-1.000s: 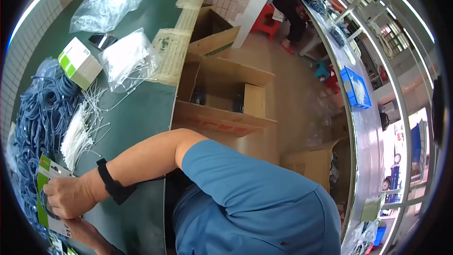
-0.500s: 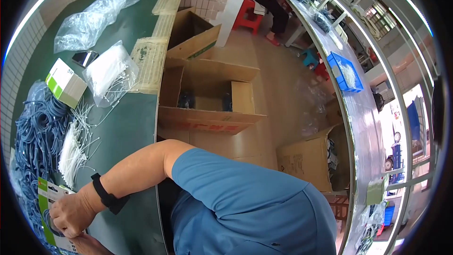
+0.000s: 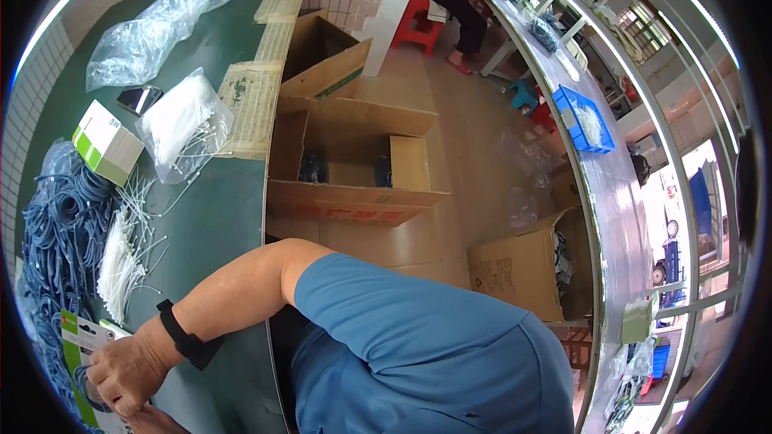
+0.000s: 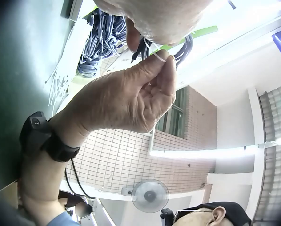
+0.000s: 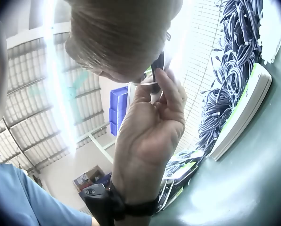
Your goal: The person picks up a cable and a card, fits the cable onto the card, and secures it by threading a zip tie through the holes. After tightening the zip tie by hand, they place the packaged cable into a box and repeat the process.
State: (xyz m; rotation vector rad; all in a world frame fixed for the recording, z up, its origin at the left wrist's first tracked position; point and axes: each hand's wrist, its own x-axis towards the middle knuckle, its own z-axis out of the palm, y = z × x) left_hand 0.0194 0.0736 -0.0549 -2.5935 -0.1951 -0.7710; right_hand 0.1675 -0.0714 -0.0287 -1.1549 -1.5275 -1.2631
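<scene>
Left hand (image 5: 150, 122): pinches a thin white tie (image 5: 147, 84) with curled fingers, right against the other hand.
Cable (image 4: 185, 47): a dark coiled bundle between both hands, the tie looped by it.
Card (image 3: 76, 350): green and white, under the hands.
Right hand (image 4: 131, 101): fingers and thumb squeeze the tie; it probably grips the cable too, but that part is blurry.
Blue cables (image 3: 56, 225): piled just past the hands.

Blue cable heap (image 3: 60, 225) and tie bundle (image 3: 119, 261) crowd left; green tabletop (image 3: 221, 209) open right.
</scene>
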